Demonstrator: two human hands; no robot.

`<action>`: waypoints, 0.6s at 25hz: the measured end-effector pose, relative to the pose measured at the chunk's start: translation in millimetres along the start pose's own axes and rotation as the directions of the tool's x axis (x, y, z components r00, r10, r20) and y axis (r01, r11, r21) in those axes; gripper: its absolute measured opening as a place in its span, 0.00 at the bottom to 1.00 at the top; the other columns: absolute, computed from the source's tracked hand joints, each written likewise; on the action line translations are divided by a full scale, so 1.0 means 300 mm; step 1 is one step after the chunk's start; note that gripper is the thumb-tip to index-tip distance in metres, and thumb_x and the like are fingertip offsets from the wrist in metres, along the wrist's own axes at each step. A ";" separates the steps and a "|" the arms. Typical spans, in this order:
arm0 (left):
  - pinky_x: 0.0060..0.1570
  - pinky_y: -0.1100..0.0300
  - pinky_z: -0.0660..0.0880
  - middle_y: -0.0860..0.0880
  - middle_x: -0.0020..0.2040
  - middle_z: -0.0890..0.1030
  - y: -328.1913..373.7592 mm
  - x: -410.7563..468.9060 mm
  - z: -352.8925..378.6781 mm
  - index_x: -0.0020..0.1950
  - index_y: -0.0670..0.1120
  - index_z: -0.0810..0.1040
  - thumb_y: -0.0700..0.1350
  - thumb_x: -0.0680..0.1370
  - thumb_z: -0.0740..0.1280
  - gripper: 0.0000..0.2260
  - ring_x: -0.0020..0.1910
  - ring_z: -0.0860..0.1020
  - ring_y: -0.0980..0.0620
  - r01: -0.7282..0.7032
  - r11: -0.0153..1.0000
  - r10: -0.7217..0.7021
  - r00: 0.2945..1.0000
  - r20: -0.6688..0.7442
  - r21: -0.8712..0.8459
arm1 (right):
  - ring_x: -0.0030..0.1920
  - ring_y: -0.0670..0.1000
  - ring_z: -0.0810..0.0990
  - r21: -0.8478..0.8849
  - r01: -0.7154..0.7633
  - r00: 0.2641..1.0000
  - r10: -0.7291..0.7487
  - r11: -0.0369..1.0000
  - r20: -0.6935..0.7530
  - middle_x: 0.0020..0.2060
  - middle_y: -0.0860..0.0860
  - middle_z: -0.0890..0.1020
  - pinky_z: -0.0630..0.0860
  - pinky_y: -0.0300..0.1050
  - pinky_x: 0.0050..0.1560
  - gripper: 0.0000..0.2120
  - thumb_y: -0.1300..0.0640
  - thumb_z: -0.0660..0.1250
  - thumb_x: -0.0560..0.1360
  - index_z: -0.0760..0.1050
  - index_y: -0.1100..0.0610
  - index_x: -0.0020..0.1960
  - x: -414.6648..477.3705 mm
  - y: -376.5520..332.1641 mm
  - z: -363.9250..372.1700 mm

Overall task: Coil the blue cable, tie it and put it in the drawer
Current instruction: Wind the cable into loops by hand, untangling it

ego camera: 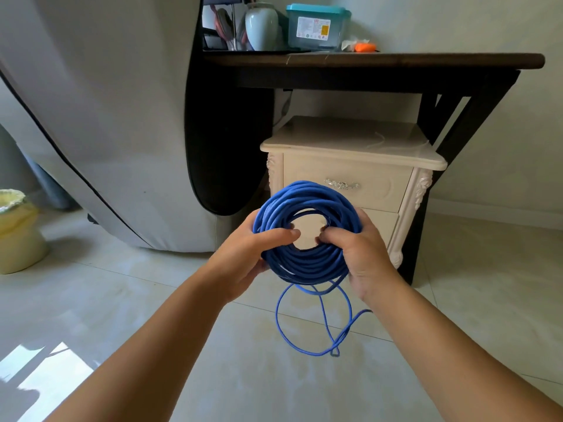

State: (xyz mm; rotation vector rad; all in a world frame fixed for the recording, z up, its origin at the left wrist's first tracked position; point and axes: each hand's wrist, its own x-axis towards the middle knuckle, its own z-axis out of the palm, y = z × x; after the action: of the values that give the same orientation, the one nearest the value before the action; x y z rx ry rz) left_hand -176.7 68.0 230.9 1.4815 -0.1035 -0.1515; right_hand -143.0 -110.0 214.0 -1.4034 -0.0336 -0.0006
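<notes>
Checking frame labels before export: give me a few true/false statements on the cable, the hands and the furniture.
1. Both the left hand and the right hand grip the blue cable. True.
2. All of the cable is wound into the coil. False: a loose length hangs below the coil toward the floor.
3. The top drawer of the white nightstand is pulled open. False: it is shut.
4. The nightstand stands below the dark table. True.
5. The teal-lidded box sits on the nightstand. False: it sits on the dark table.
</notes>
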 end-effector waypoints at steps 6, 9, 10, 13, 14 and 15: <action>0.62 0.70 0.70 0.59 0.75 0.61 0.010 0.001 0.002 0.79 0.60 0.54 0.47 0.67 0.80 0.48 0.67 0.69 0.65 -0.187 0.754 0.190 0.980 0.064 0.629 | 0.44 0.44 0.80 -0.586 0.215 0.975 -0.202 0.781 0.088 0.46 0.40 0.80 0.75 0.40 0.42 0.24 0.63 0.72 0.67 0.72 0.42 0.57 -0.039 -0.039 -0.016; 0.64 0.66 0.70 0.57 0.74 0.62 -0.028 0.005 0.014 0.80 0.57 0.52 0.45 0.68 0.78 0.48 0.69 0.66 0.59 -0.308 0.473 0.247 0.946 0.212 0.825 | 0.51 0.46 0.76 -0.758 0.388 0.922 -0.220 0.524 0.319 0.54 0.40 0.76 0.76 0.44 0.50 0.30 0.59 0.72 0.67 0.70 0.43 0.65 -0.063 -0.028 0.003; 0.60 0.70 0.70 0.57 0.72 0.64 -0.037 0.007 0.015 0.80 0.57 0.52 0.44 0.69 0.77 0.48 0.66 0.68 0.60 -0.294 0.468 0.239 0.950 0.201 0.833 | 0.53 0.46 0.75 -0.769 0.427 0.904 -0.243 0.476 0.352 0.55 0.40 0.75 0.75 0.44 0.51 0.30 0.58 0.72 0.67 0.69 0.43 0.66 -0.065 -0.022 0.007; 0.54 0.71 0.71 0.55 0.65 0.71 -0.057 0.020 0.022 0.78 0.55 0.59 0.43 0.70 0.76 0.41 0.57 0.74 0.60 -0.264 0.495 0.305 0.945 0.119 0.828 | 0.51 0.46 0.75 -0.757 0.485 0.869 -0.340 0.437 0.361 0.54 0.40 0.77 0.74 0.41 0.50 0.28 0.58 0.71 0.66 0.71 0.44 0.64 -0.074 -0.017 0.005; 0.53 0.71 0.72 0.55 0.62 0.74 -0.062 0.024 0.026 0.75 0.54 0.64 0.44 0.70 0.76 0.36 0.55 0.75 0.59 -0.263 0.511 0.330 0.939 0.096 0.818 | 0.49 0.45 0.75 -0.752 0.479 0.872 -0.348 0.453 0.345 0.51 0.40 0.77 0.74 0.41 0.48 0.27 0.58 0.71 0.66 0.71 0.45 0.63 -0.077 -0.017 0.003; 0.50 0.70 0.72 0.55 0.59 0.76 -0.062 0.026 0.029 0.70 0.53 0.69 0.43 0.70 0.76 0.31 0.53 0.76 0.58 -0.256 0.525 0.339 0.938 0.077 0.812 | 0.46 0.46 0.76 -0.749 0.465 0.879 -0.350 0.473 0.325 0.48 0.39 0.77 0.74 0.41 0.46 0.26 0.58 0.72 0.66 0.71 0.45 0.62 -0.080 -0.019 0.003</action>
State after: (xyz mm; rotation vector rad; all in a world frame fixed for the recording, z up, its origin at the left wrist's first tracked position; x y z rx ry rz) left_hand -171.1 56.6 212.9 2.3814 -0.3998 0.3039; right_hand -167.0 -110.6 219.1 -2.3116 -0.5544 -0.3822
